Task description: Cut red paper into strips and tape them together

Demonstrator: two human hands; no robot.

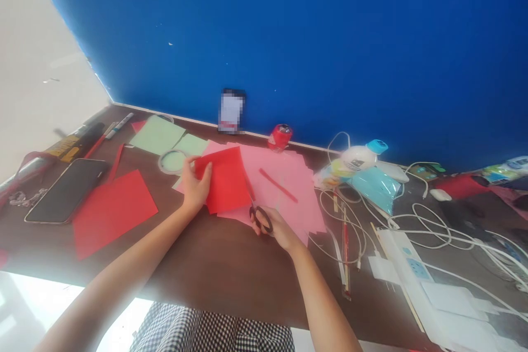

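My left hand (194, 183) grips the left edge of a red paper sheet (226, 179) that lies over a stack of pink paper (284, 187). Black-handled scissors (259, 215) sit in my right hand (277, 225), fingers through the loops, with the blades at the red sheet's right edge. A thin red strip (278, 185) rests on the pink stack.
A second red sheet (112, 212) and a phone (68, 190) lie at the left. Green paper (159, 135) and a tape roll (171, 161) sit behind. A red can (280, 136) stands by the blue wall. White cables (433, 231), a power strip (406, 258) and a white bottle (357, 158) crowd the right.
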